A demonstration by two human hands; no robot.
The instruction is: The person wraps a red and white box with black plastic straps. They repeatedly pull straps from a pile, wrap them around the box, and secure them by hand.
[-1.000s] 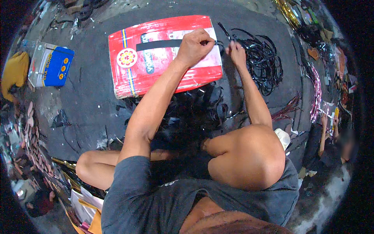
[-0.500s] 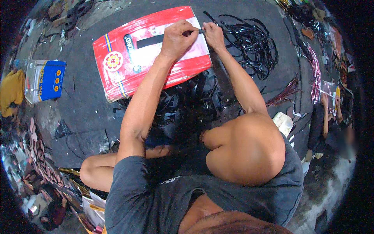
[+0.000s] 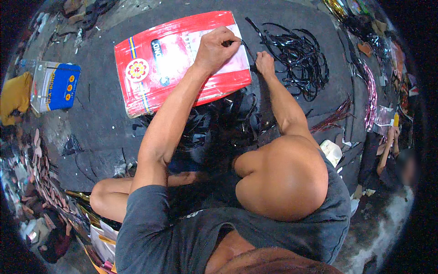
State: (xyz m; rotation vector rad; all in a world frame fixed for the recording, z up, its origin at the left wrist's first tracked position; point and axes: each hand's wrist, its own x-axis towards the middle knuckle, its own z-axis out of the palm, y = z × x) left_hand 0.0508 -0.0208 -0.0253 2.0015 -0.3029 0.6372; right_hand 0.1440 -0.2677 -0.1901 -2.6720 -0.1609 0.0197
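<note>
Left hand (image 3: 214,49): thumb and forefinger pinched together on a thin black strip (image 3: 246,44), by the right edge of the red box (image 3: 171,61).
Right hand (image 3: 265,64): just off that edge, fingers curled; the strip runs its way, but from where I stand I can't tell whether they close on it.
Strip: at the box's right edge, between the two hands; looks mid-handling to me, not finished with.
Right heap (image 3: 299,57): glossy black strips in a loose tangle, beyond the box's right edge.
Near heap (image 3: 239,114): more black strips, shadowed, along the box's near edge.
Done and left: one strip in work; plenty lie about, though I can't tell which heap is handled and which waits.
</note>
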